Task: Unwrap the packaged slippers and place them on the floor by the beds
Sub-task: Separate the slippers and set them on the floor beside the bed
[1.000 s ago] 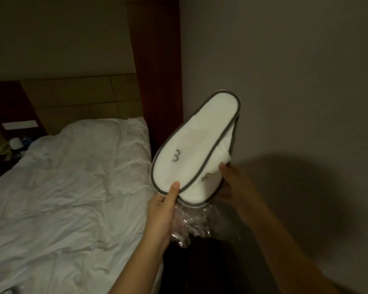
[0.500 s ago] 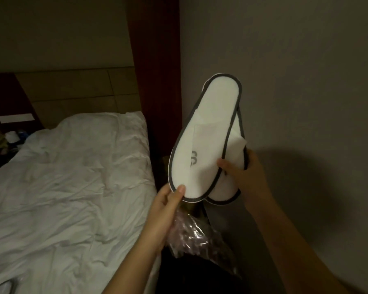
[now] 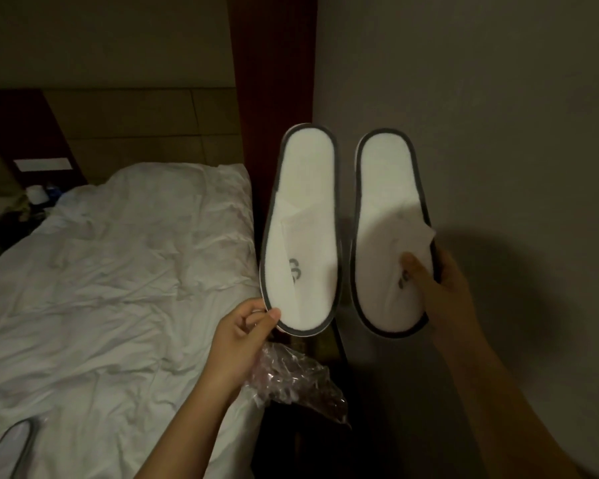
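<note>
Dim hotel room, rumpled bed (image 3: 111, 271) left. Left hand (image 3: 237, 335) pinches one slipper (image 3: 303, 229) plus the wrapper (image 3: 291, 378); right hand (image 3: 440, 285) grips the other slipper (image 3: 389, 233). Both slippers upright, side by side, floor below.

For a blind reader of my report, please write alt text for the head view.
Two white slippers are held up apart, the left hand holding one slipper plus crumpled plastic wrap, the right hand the other slipper. A bed lies left.

Left slipper (image 3: 301, 233): hanging left of the right slipper (image 3: 388, 236), apart.
Wrapper (image 3: 291, 378): dangling below the left hand (image 3: 239, 344).
Bed (image 3: 101, 288): lying left, its headboard (image 3: 142, 126) standing at the far end.
Wall (image 3: 481, 98): standing right.
</note>
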The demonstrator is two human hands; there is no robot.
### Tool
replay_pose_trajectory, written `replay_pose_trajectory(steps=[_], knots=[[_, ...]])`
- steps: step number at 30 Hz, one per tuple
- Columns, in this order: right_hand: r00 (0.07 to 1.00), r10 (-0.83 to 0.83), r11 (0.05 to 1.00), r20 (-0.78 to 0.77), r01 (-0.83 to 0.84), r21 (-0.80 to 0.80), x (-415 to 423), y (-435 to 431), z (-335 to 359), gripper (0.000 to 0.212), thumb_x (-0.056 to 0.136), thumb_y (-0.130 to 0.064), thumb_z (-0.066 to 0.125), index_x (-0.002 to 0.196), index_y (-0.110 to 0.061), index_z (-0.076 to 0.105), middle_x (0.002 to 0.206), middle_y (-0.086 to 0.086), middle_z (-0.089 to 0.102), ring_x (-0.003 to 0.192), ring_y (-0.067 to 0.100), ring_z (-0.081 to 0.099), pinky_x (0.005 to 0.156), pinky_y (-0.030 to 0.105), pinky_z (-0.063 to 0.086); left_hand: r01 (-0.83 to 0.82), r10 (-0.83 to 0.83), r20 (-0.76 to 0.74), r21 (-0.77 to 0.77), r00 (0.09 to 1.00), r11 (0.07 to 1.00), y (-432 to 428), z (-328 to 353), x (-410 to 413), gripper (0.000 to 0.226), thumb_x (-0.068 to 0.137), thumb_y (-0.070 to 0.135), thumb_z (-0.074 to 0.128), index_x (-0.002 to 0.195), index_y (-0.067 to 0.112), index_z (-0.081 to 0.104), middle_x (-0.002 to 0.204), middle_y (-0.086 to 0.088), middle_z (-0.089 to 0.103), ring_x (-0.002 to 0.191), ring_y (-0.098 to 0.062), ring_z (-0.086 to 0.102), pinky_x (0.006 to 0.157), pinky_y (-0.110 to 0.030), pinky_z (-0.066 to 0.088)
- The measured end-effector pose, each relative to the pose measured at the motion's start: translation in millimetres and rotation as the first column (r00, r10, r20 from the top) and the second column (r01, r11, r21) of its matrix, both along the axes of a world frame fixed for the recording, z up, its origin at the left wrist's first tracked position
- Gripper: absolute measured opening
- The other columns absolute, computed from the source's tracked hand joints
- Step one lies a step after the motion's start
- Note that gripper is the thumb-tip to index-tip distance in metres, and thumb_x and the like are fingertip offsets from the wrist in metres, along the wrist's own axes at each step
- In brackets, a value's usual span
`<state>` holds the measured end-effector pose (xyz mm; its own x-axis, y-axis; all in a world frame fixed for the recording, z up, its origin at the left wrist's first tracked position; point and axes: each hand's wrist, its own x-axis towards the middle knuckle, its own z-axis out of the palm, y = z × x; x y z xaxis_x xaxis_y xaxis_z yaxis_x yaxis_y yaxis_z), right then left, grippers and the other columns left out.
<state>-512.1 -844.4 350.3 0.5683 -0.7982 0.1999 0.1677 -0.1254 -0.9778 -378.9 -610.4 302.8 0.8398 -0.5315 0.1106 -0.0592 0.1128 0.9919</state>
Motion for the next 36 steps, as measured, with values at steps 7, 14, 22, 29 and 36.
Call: replay_pose_trajectory(steps=[7, 14, 22, 29, 36], knots=[[0.997, 0.08, 0.995, -0.008, -0.079, 0.053, 14, 14, -16, 0.028, 0.086, -0.029, 0.067, 0.11, -0.042, 0.061, 0.1, -0.018, 0.073, 0.09, 0.004, 0.07, 0.062, 0.017, 0.055, 0.037, -0.036, -0.031, 0.044, 0.999, 0.998, -4, -18, -1, 0.025, 0.09, 0.011, 0.064, 0.076, 0.031, 0.071, 0.048, 0.015, 0.052, 0.038, 0.003, 0.042, 0.042, -0.012, 0.036], [0.999, -0.007, 0.994, -0.045, 0.012, 0.112, 17, 9, -45, 0.021, 0.086, -0.031, 0.068, 0.102, -0.042, 0.062, 0.094, -0.022, 0.073, 0.086, 0.001, 0.07, 0.065, 0.02, 0.056, -0.024, 0.035, -0.105, 0.098, 0.994, 0.995, 3, -44, 13, 0.012, 0.089, 0.019, 0.065, 0.078, 0.023, 0.068, 0.052, 0.0, 0.043, 0.045, -0.015, 0.031, 0.043, -0.021, 0.026], [0.998, 0.018, 0.991, -0.061, -0.009, 0.137, 33, 6, -47, 0.022, 0.087, -0.029, 0.067, 0.103, -0.042, 0.061, 0.098, -0.021, 0.072, 0.092, 0.003, 0.069, 0.07, 0.022, 0.056, -0.042, 0.052, -0.1, 0.108, 0.994, 0.993, -7, -38, 28, 0.016, 0.089, 0.019, 0.066, 0.074, 0.024, 0.066, 0.054, 0.002, 0.041, 0.047, -0.016, 0.033, 0.043, -0.022, 0.029], [0.982, 0.127, 0.978, -0.141, -0.1, 0.184, 23, -17, -86, 0.027, 0.087, -0.029, 0.067, 0.103, -0.049, 0.062, 0.106, -0.021, 0.072, 0.099, 0.004, 0.068, 0.08, 0.026, 0.055, -0.035, 0.064, -0.172, 0.164, 0.983, 0.986, -20, -68, 16, 0.016, 0.088, 0.021, 0.067, 0.073, 0.023, 0.066, 0.054, 0.001, 0.04, 0.049, -0.02, 0.029, 0.045, -0.023, 0.026], [0.939, 0.217, 0.948, -0.267, -0.137, 0.288, 17, -43, -180, 0.028, 0.088, -0.027, 0.067, 0.106, -0.046, 0.061, 0.109, -0.02, 0.069, 0.101, 0.002, 0.066, 0.082, 0.025, 0.052, -0.063, 0.14, -0.219, 0.325, 0.966, 0.944, -34, -148, -14, 0.025, 0.09, 0.02, 0.065, 0.067, 0.028, 0.067, 0.043, 0.013, 0.053, 0.035, 0.001, 0.043, 0.038, -0.01, 0.034]])
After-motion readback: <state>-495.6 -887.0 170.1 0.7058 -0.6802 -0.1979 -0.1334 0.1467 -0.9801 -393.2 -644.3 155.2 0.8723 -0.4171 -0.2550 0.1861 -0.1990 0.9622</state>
